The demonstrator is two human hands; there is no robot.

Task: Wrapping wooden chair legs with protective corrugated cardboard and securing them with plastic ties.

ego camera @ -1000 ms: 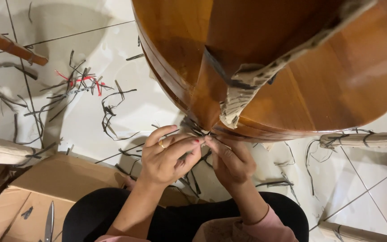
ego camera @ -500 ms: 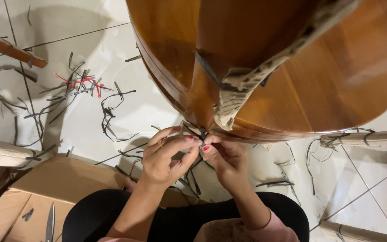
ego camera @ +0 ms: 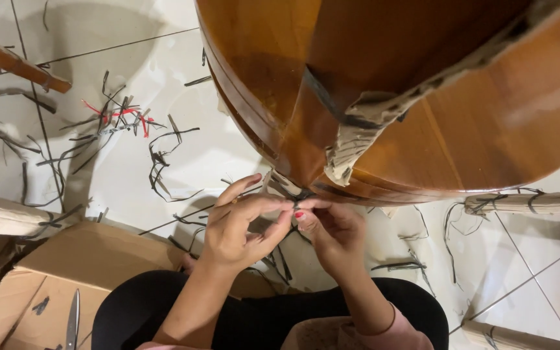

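Since half a second ago my hands have crept slightly up and right with the view, and my fingertips now sit tighter at the knot. My left hand (ego camera: 241,227) and right hand (ego camera: 332,230) both pinch down narrow on the dark strap (ego camera: 295,193), where it crosses the lower edge of the round wooden tabletop (ego camera: 422,97), just below the torn cardboard wrap (ego camera: 351,139). I judge the strap thin, stiff and slippery, light but pulled taut, so it is best gripped close to the knot with nails and fingertips. The tabletop looks heavy and glossy; I would not shift it by its rim. Cut strap scraps (ego camera: 118,123) litter the tiled floor (ego camera: 137,39), and scissors (ego camera: 72,321) lie on a flattened cardboard box (ego camera: 92,259) beside my knee.
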